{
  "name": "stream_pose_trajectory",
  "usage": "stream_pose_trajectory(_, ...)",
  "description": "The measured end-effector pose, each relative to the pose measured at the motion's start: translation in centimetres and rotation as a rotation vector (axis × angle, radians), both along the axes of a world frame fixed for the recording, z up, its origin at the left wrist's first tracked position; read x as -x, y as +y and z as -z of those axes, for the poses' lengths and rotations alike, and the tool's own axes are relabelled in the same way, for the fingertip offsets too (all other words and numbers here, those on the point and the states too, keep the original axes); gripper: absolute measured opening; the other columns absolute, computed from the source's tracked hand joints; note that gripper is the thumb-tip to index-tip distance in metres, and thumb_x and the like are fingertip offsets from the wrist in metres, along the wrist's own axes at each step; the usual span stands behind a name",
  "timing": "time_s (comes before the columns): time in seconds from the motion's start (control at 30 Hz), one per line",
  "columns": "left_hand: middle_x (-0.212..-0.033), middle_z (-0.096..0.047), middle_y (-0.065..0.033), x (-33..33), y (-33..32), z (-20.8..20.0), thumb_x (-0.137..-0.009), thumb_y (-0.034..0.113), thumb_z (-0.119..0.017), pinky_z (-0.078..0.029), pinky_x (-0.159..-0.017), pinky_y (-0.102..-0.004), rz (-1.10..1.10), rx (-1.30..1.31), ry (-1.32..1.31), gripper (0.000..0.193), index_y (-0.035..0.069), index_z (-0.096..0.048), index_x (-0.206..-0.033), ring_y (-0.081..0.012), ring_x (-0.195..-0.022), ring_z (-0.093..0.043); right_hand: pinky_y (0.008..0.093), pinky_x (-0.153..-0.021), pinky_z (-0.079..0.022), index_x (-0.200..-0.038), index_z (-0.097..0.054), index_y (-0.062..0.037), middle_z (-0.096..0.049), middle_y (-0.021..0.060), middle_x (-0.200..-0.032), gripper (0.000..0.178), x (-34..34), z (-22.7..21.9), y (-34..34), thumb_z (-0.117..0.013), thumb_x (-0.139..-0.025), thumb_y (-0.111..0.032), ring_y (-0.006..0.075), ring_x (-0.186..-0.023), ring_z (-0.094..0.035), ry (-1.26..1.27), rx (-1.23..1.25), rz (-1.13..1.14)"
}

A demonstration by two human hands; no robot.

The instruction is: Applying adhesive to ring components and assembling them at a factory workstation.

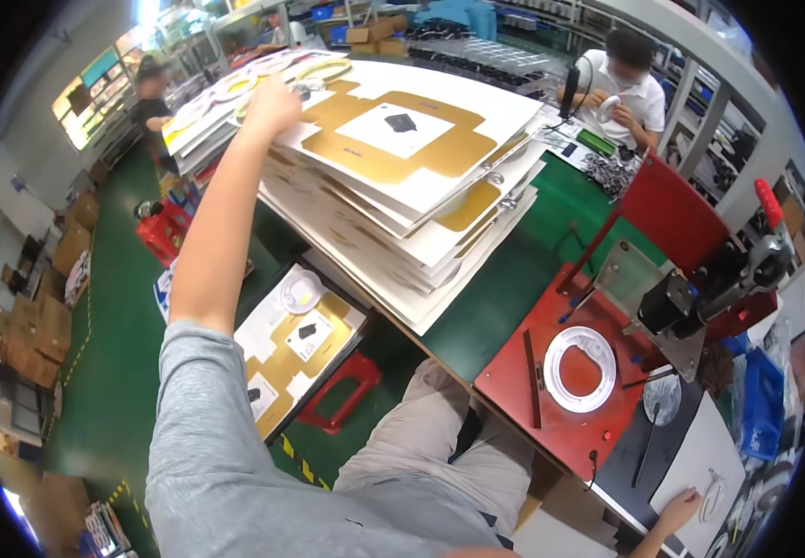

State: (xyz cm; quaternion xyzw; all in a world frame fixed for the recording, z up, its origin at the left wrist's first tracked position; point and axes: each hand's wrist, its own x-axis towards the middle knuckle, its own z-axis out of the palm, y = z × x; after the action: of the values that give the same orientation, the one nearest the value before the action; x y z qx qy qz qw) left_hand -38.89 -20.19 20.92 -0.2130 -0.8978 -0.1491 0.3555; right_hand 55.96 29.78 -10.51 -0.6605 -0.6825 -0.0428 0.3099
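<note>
Perhaps the uneven card stack (393, 175) could slide if the left hand (275, 104) tugs its far-left edge; whether fingers of that or the right hand (679, 510) are clamped cannot be told.

I see tiny dark marks like words on the gold and white sheet (393, 139) on top of my tall stack (365, 223), and a white patch (309, 337) with a dark picture on the other sheet (281, 316) below and left of that stack, but I cannot read any.
</note>
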Motion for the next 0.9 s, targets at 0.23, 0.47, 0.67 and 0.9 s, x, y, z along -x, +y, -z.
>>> stream_pose_trajectory(0.23, -0.114, -0.071, -0.0277, 2.3, 0.5, 1.5, -0.093, 0.034, -0.066, -0.053, -0.096, -0.0514, -0.198, 0.107, -0.135, 0.041, -0.001, -0.068, -0.114, -0.0444, -0.110, -0.068, 0.0503, -0.089, -0.049, -0.110, -0.062, 0.0077, -0.066, 0.0314, -0.107, 0.039, 0.5, -0.5, -2.0, -0.047, -0.109, -0.029, 0.0480, -0.102, -0.063, -0.081, -0.026, -0.006)
stream_pose_trajectory(0.47, -0.099, -0.071, -0.0246, -8.4, -3.5, -1.6, -0.095, 0.044, -0.069, -0.052, -0.084, -0.0474, 0.147, -0.097, 0.039, 0.045, -0.001, -0.070, -0.099, -0.0409, -0.097, -0.068, 0.0545, -0.091, -0.047, -0.108, -0.061, 0.0064, -0.064, 0.0325, -0.110, 0.035, 4.7, -3.8, -3.7, -0.046, -0.107, -0.025, 0.0507, -0.106, -0.061, -0.119, 0.141, 0.110)
stream_pose_trajectory(0.67, -0.072, -0.050, 0.0048, -26.2, -5.7, -5.5, -0.103, 0.024, -0.065, -0.036, -0.060, -0.0253, 0.638, -0.329, -0.446, 0.029, 0.001, -0.060, -0.086, -0.0050, -0.067, -0.041, 0.0533, -0.092, -0.052, -0.115, -0.061, 0.0029, -0.068, 0.0285, -0.112, 0.030, 0.8, -3.1, -3.1, -0.055, -0.102, -0.023, 0.0460, -0.107, -0.065, -0.357, 0.142, -0.019)
stream_pose_trajectory(0.9, -0.063, -0.053, 0.0021, -39.2, -4.6, 3.4, -0.104, 0.020, -0.063, -0.038, -0.049, -0.0237, 0.774, -0.090, -1.396, 0.024, 0.005, -0.058, -0.086, -0.0051, -0.053, -0.048, 0.0348, -0.071, -0.053, -0.101, -0.070, 0.0005, -0.069, 0.0153, -0.092, 0.014, 23.8, -18.2, -21.4, -0.066, -0.099, -0.013, 0.0262, -0.080, -0.068, 0.411, 0.176, -0.838)
